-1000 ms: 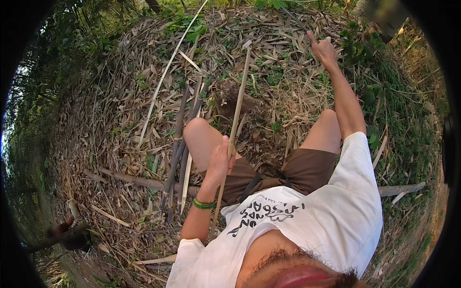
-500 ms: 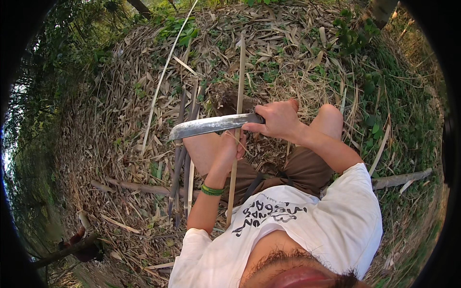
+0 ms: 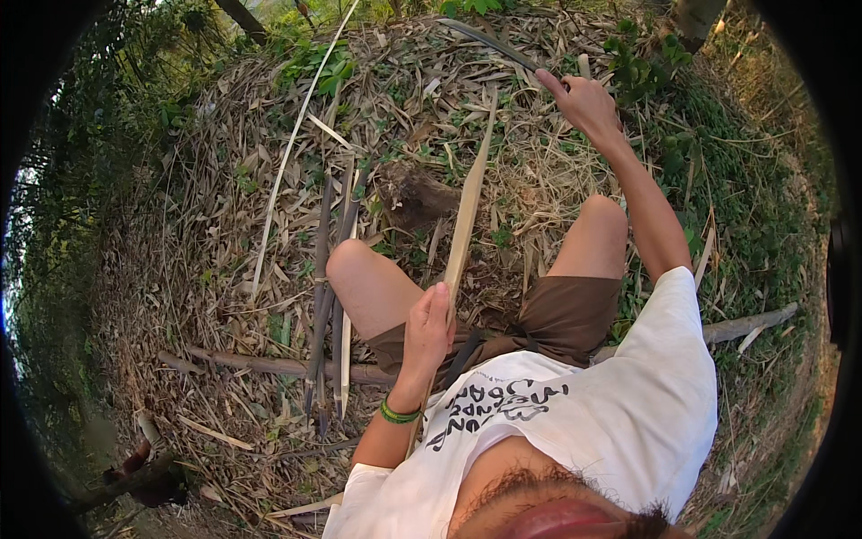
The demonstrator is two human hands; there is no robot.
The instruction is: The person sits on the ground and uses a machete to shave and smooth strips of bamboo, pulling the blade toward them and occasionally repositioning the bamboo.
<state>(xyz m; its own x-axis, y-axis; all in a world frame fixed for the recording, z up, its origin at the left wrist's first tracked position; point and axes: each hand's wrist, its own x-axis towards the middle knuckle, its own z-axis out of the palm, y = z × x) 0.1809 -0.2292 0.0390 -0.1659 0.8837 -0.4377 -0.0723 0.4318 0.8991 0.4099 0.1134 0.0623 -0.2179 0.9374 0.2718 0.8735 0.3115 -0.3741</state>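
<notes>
My left hand (image 3: 427, 331) is closed around a pale split bamboo strip (image 3: 468, 211) in front of my lap. The strip slants up and away from me, broad in the middle and narrowing to a point at its far end. Out at the far right, with the arm stretched, my right hand (image 3: 588, 106) grips the handle of a machete (image 3: 498, 45). Its long dark blade points to the far left, apart from the strip. Part of the strip's near end runs along my left forearm and shirt.
A rough wood stump (image 3: 409, 193) sits between my knees and the dry leaves. Beside my left knee lie several dark poles (image 3: 323, 260). A long thin pale strip (image 3: 292, 148) stretches across the left. A log (image 3: 750, 325) lies crosswise, and a tree trunk (image 3: 696, 20) stands far right.
My right hand and the machete have swung far forward and right, away from the strip. My left hand has drawn nearer my body, and the strip now leans right, showing its broad face.
</notes>
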